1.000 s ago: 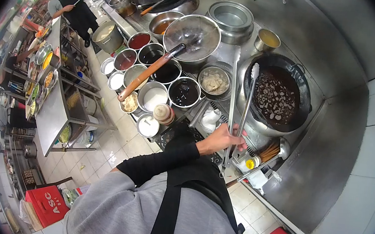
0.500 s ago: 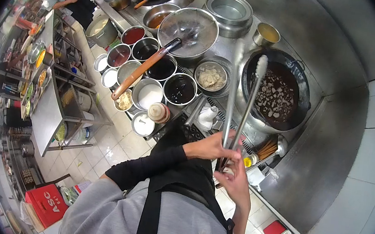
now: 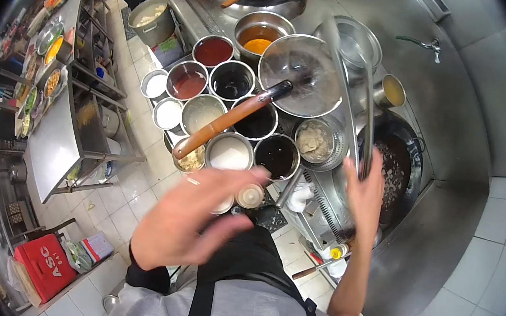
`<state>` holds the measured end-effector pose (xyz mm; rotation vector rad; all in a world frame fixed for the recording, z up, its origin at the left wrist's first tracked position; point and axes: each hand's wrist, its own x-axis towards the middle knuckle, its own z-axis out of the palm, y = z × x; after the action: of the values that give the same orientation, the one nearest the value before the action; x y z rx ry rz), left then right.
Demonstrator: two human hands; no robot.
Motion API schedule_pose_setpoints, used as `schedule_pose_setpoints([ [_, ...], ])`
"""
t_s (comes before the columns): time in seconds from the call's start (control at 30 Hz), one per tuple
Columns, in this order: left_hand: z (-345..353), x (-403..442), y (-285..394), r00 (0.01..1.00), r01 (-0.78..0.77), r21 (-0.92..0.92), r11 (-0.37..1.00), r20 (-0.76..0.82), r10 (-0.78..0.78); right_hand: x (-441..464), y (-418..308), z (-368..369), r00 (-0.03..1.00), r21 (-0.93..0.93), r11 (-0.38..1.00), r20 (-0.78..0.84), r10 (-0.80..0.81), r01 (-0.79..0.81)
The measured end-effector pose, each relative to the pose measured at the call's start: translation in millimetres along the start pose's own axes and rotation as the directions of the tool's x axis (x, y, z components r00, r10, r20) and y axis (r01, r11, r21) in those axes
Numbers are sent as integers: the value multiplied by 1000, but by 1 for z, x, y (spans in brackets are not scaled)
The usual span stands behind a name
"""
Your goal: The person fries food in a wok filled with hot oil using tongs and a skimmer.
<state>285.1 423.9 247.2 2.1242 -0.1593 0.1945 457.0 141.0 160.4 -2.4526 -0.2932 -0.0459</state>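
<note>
Premises: commercial kitchen. Noted: large wok [image 3: 410, 176] of dark liquid at right of frame; sauce pots [image 3: 213, 51] grouped at centre; steel shelved prep table [image 3: 56, 135] at left; wall tap [image 3: 425, 44] at upper right; tiled floor [image 3: 138, 176].

The left grip [image 3: 187, 219] is blurred and open, fingers [image 3: 234, 182] pointing inward; the right grip [image 3: 365, 186] is curled closed, wrist [image 3: 365, 233] bare.

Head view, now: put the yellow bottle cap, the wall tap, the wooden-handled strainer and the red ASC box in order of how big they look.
Largest to smallest:
1. Wooden-handled strainer
2. Red ASC box
3. Wall tap
4. Yellow bottle cap
</note>
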Motion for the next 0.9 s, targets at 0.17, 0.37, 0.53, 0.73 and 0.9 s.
schedule_pose_setpoints([
  [0.17, -51, -20, -78, 897, 234, 95, 967, -405, -177, 156, -92, 75, 964, -473, 845, 200, -173, 250],
  [0.37, -8, -18, -200, 962, 166, -122, 978, -198, -188, 298, -155, 236, 843, -677, 543, 525, -116, 497],
  [0.53, 10, -46, -242, 992, 80, 48, 996, -101, -75, 284, -183, 214, 854, -677, 569, 512, -91, 466],
  [0.73, 15, -65, -280, 952, 205, 29, 978, -239, -193, 185, -115, 71, 901, -686, 606, 185, -392, 404],
  [0.9, 31, -45, -306, 950, 254, 202, 946, -234, -205, 65, -93, -16, 999, -609, 793, 29, 27, -4],
])
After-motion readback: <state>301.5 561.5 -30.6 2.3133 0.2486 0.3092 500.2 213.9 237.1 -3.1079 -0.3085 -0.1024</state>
